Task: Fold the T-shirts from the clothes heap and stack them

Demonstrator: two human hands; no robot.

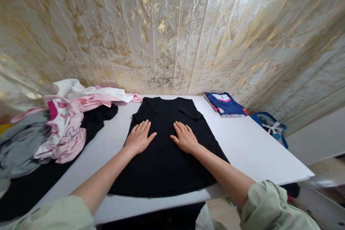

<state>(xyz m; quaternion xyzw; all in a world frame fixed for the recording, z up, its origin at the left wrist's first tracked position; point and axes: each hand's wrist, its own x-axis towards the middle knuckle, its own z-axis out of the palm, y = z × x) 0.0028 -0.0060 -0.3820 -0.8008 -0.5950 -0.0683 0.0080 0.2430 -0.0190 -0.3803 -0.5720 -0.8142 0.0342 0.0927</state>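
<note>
A black short-sleeved T-shirt (pixel 164 165) lies spread flat on the white table, its neckline toward the curtain and its hem toward me. Both sleeves are turned inward over the body of the shirt. My left hand (pixel 139 138) rests palm down on its left side, fingers spread. On the right side, just below the folded sleeve, my right hand (pixel 185 138) lies flat with its fingers stretched out. Neither hand grips the cloth.
A loose heap of pink, white, grey and black clothes (pixel 67 125) covers the table's left side. Folded navy clothing (pixel 226 104) sits at the back right. Beyond the table (pixel 250 154) edge is a blue-trimmed bag (pixel 272 127). A gold-patterned curtain (pixel 167 36) hangs behind.
</note>
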